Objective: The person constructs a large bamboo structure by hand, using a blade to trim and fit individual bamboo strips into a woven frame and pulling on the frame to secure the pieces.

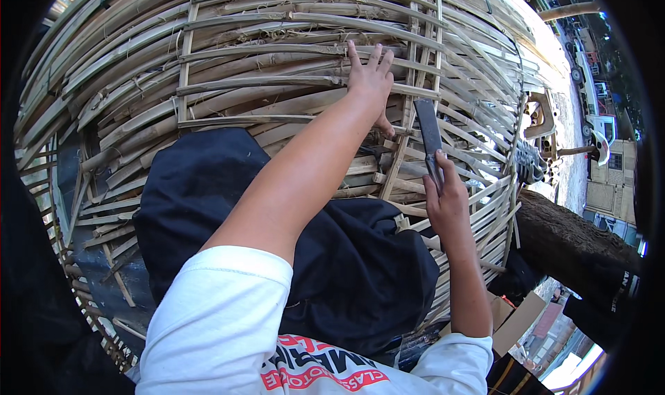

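A frame of bamboo slats [242, 83], with crosswise strips joining its long slats, lies in front of me. My left hand [370, 83] is spread over its right part, fingers apart and pressed against the slats. In my right hand [449, 201] is a knife [428, 128] with a broad, flat, dark blade, gripped by its handle and pointing away from me. The blade's end lies over the frame's right side, close to a double crosswise strip [412, 56]. Whether the blade touches the bamboo, I cannot tell.
Split bamboo poles [277, 104] lie stacked beneath the frame. Black cloth [201, 166] covers my legs close below. To the right are a thick brown trunk [575, 236], a cardboard box [519, 322] and hollow blocks [540, 118]. A white truck [601, 128] stands farther off.
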`<action>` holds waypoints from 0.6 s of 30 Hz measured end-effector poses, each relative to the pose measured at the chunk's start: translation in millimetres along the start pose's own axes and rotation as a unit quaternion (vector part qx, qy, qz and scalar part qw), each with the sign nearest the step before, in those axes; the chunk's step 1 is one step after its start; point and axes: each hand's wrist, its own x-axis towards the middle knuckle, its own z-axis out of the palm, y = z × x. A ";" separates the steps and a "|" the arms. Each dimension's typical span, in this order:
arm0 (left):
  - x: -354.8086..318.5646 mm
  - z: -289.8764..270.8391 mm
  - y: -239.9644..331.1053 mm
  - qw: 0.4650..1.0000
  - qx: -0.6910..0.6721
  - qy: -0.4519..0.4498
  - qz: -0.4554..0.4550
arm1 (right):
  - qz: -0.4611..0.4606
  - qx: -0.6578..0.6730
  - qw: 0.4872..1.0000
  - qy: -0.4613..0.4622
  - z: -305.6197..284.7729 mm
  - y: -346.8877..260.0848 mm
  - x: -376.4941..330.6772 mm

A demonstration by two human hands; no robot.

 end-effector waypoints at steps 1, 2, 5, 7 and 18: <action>-0.1 0.0 0.0 1.000 0.003 0.001 -0.001 | 0.045 -0.052 0.996 -0.053 0.7 1.8 -1.2; -0.9 0.4 0.3 1.000 0.002 0.000 0.000 | 0.091 -0.104 0.985 -0.105 2.5 5.3 -2.2; -0.3 -2.0 -0.5 1.000 -0.004 0.002 -0.001 | 0.072 -0.063 0.991 -0.094 6.9 16.8 -5.8; -0.1 1.0 0.6 1.000 0.000 0.007 0.003 | 0.041 -0.009 0.998 -0.046 8.1 11.3 -8.6; 1.9 -2.0 2.3 1.000 0.016 -0.002 0.004 | -0.006 0.050 0.997 0.057 10.8 1.6 -10.4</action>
